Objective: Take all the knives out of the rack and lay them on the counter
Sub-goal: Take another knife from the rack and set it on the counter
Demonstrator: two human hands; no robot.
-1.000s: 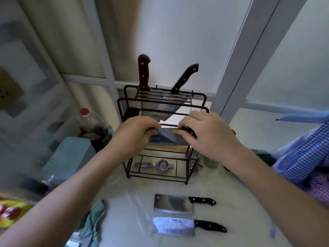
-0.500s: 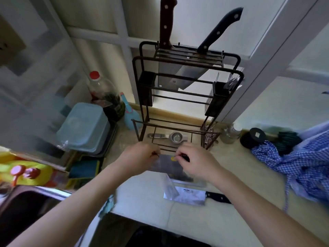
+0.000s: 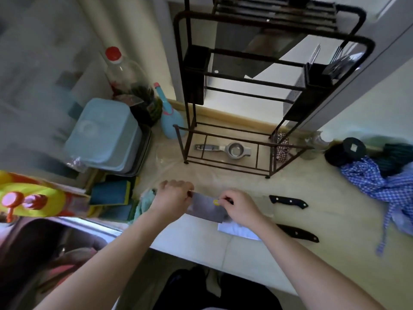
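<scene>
my left hand (image 3: 173, 196) and my right hand (image 3: 238, 205) hold one cleaver (image 3: 206, 206) between them, low over the front of the counter (image 3: 335, 231); the left fingers are closed on the far end of its wide grey blade, and the right hand is closed where the blade meets the handle, which my palm hides; a small yellow sticker (image 3: 216, 202) shows on the blade just beside my right fingertips; whether the blade already touches the counter i cannot tell; two more knives lie on the counter to my right, each with a black riveted handle pointing right: the far knife (image 3: 288, 202) sits just past my right hand, its blade mostly hidden behind it; the near knife (image 3: 297, 233) lies closer to the counter's edge, with its pale blade partly showing under my right wrist; the black wire rack (image 3: 273, 43) stands at the back of the counter, and blades hang in its top slots, their handles cut off by the top of the view; a metal squeezer (image 3: 225, 149) lies on the rack's bottom shelf; left of the rack are a clear bottle with a red cap (image 3: 124, 72) and a pale blue tub (image 3: 105, 134); a blue checked cloth (image 3: 384, 182) is bunched at the right; the sink (image 3: 51, 247) is at my lower left.
</scene>
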